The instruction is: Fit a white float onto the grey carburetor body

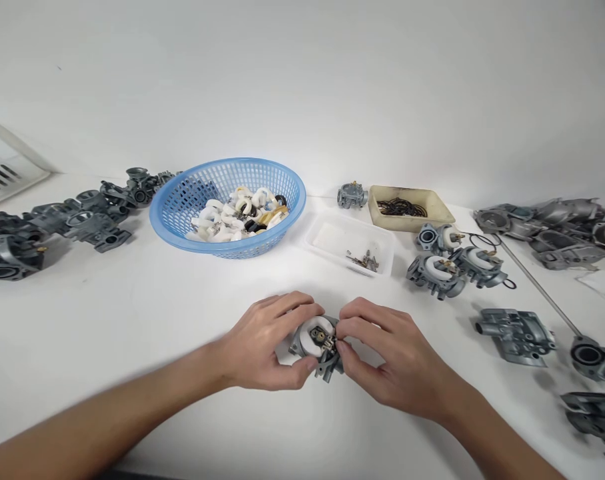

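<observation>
Left hand (277,343) clamped around grey metal carburetor (327,368), right hand (390,353) pinched at its edge, white float (307,341) facing up

Soft, diffuse light casts faint shadows on the white table (132,313), the upper-right corner dimmer.
</observation>
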`<move>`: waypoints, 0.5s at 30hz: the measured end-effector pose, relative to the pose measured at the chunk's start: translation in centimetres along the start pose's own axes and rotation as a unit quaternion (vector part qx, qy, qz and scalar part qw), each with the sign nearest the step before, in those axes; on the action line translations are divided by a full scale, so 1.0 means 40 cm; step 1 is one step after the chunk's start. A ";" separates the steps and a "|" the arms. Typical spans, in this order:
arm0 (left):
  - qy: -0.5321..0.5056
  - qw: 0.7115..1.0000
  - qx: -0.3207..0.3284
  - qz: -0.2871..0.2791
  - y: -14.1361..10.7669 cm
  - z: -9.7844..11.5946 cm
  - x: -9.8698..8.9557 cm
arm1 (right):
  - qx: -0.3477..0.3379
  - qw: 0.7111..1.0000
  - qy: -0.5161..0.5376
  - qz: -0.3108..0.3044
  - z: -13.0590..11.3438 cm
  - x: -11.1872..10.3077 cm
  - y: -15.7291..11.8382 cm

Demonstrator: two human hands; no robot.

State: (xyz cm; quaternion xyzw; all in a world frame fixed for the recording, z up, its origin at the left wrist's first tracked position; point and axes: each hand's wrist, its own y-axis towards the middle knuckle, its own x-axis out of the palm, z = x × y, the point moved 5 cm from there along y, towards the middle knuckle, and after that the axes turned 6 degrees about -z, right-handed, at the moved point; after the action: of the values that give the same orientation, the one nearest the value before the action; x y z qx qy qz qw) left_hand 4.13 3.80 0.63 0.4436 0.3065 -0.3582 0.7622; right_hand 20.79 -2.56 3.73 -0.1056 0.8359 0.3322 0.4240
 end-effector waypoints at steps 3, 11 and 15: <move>0.001 1.000 0.002 0.003 0.000 0.001 -0.002 | 0.004 1.000 0.005 -0.002 0.004 0.001 -0.002; 0.007 1.000 -0.001 0.004 -0.003 0.001 -0.002 | 0.005 1.000 0.013 -0.010 0.001 -0.001 -0.002; 0.000 1.000 -0.001 0.006 0.000 0.004 -0.005 | 0.006 1.000 0.015 -0.012 0.001 -0.002 -0.003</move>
State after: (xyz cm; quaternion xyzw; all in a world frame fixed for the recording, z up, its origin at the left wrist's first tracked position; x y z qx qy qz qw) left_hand 4.05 3.70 0.85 0.4447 0.3040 -0.3534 0.7648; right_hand 20.92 -2.65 3.71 -0.1177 0.8427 0.3209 0.4160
